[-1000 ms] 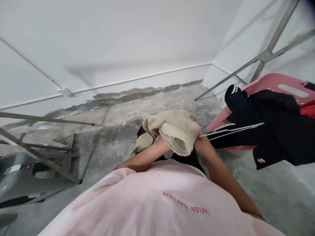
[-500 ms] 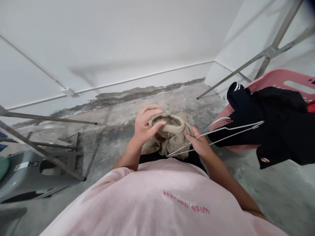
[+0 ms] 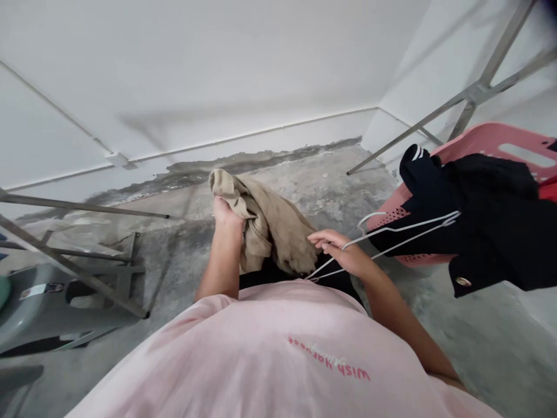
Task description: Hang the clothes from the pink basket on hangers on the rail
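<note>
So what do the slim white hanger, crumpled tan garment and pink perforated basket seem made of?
Slim white hanger: smooth, perhaps coated wire, being thin and bent. Crumpled tan garment: matte fabric, likely cotton, softly folded. Pink perforated basket: satin, probably moulded plastic, given its holes.

I see white walls point(image 3: 243, 58) meeting at a corner, a stained grey floor point(image 3: 348, 188), metal legs point(image 3: 391, 145) on both sides, and a grey stool point(image 3: 39, 313) at left. Soft shadows fall across the paint.
</note>
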`<state>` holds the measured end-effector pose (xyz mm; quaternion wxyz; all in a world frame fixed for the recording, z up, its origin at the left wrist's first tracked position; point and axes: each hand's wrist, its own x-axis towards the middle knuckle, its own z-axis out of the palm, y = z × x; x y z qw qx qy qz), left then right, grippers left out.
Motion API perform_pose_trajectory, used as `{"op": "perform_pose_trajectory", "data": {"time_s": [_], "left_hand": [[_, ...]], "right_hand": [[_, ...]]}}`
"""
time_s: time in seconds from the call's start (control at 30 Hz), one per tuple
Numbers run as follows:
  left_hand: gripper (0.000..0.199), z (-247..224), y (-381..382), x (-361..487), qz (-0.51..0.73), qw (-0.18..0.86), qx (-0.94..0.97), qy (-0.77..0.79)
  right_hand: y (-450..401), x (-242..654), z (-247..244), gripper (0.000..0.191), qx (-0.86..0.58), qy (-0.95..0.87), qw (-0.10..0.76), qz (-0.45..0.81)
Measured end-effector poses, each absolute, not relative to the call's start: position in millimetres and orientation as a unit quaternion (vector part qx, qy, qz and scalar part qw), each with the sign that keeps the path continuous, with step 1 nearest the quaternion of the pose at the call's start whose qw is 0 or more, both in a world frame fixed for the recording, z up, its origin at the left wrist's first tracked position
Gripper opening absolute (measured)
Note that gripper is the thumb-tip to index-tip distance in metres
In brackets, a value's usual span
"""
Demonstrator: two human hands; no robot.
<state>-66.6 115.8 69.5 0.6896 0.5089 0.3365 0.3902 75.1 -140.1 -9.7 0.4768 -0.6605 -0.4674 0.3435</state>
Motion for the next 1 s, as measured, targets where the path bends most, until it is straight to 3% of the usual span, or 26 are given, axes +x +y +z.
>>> {"op": "perform_pose_trajectory", "data": {"time_s": [0.1,0.2,0.43,0.57,0.67,0.83,1.0], "left_hand": [[0.040,85,124,-73,0.512,0.763,0.273,0.285],[0.043,90,113,-73,0.530,0.788,0.203,0.237],[0.033,77,72,-51,0.244,0.907,0.165,0.300],[0.028,68,64,-49,0.180,0.918,0.206,0.286],[0.025,66,64,-53,0.153,0.924,0.246,0.251],[0.019,62,62,-62,0.149,0.906,0.354,0.179],[0.035,60,45,-61,0.072,0.892,0.430,0.122]], "right_hand": [[-139,76,-13,0.037,-0.637,-0.453,0.455,0.426],[-135,72,-11,0.040,-0.616,-0.458,0.445,0.461],[-129,59,-10,0.048,-0.605,-0.472,0.401,0.500],[-132,58,-11,0.054,-0.607,-0.445,0.424,0.504],[-135,61,-7,0.058,-0.654,-0.376,0.485,0.441],[-141,69,6,0.042,-0.721,-0.266,0.614,0.178],[-137,69,4,0.047,-0.727,-0.263,0.612,0.169]]}}
